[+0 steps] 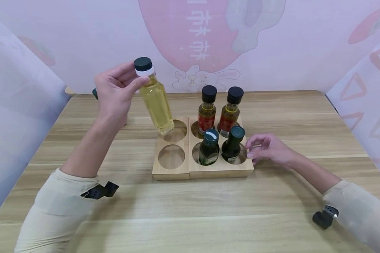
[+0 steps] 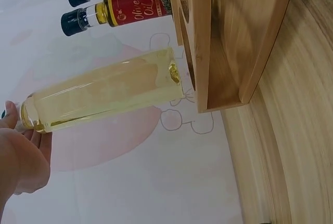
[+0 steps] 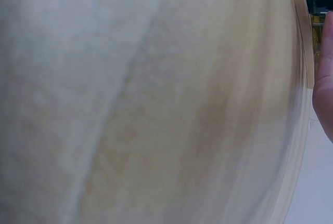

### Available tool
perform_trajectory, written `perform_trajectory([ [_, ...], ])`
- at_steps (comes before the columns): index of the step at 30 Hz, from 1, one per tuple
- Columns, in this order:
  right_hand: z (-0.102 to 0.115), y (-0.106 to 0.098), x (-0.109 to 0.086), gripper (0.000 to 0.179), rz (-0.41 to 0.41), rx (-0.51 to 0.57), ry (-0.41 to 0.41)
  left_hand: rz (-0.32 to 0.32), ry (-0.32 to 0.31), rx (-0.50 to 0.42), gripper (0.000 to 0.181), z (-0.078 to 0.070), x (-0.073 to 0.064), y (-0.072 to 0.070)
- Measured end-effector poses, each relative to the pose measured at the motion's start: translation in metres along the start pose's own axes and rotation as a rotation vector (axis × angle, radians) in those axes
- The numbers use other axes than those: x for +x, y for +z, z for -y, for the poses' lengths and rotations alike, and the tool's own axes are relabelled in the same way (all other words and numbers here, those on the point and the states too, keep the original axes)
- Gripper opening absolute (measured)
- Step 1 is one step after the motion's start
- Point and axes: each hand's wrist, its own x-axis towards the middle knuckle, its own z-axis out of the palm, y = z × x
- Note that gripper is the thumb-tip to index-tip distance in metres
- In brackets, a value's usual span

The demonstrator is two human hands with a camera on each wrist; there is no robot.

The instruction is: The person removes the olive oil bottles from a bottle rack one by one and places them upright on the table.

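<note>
My left hand (image 1: 115,89) holds a clear bottle of pale yellow oil (image 1: 156,105) by its neck, just under the dark cap and white collar. The bottle leans, its base over the back left hole of a wooden bottle rack (image 1: 171,172). In the left wrist view the bottle's base (image 2: 174,73) is close to the rack's top board (image 2: 200,73). At the rack's right end, my right hand (image 1: 270,151) grips the edge with thumb and curled fingers. Only part of that hand (image 3: 325,86) shows in the right wrist view.
Two red-labelled olive oil bottles (image 1: 206,117) with black caps stand in the rack's back holes. In front of them are two dark green-capped bottles (image 1: 209,151). Partly hidden behind my left hand is another green cap (image 1: 95,93). A printed cloth wall (image 1: 114,31) borders the wooden table (image 1: 209,218).
</note>
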Motion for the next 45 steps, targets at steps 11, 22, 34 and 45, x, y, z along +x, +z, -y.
perform_trajectory([
  [11,0.0,0.0,0.0,0.015,0.001,-0.007,-0.002,-0.064,-0.042,-0.07,0.035,-0.001,0.006,-0.01],
  [22,-0.001,0.0,0.0,0.016,-0.002,-0.005,-0.007,-0.13,-0.076,-0.088,0.035,0.002,0.01,-0.02],
  [34,0.0,0.0,0.0,0.015,0.009,0.003,-0.007,-0.201,-0.075,-0.119,0.037,0.009,0.017,-0.031],
  [45,0.001,0.002,-0.001,0.018,-0.012,-0.004,0.015,-0.238,-0.1,-0.07,0.038,0.018,0.02,-0.042],
])
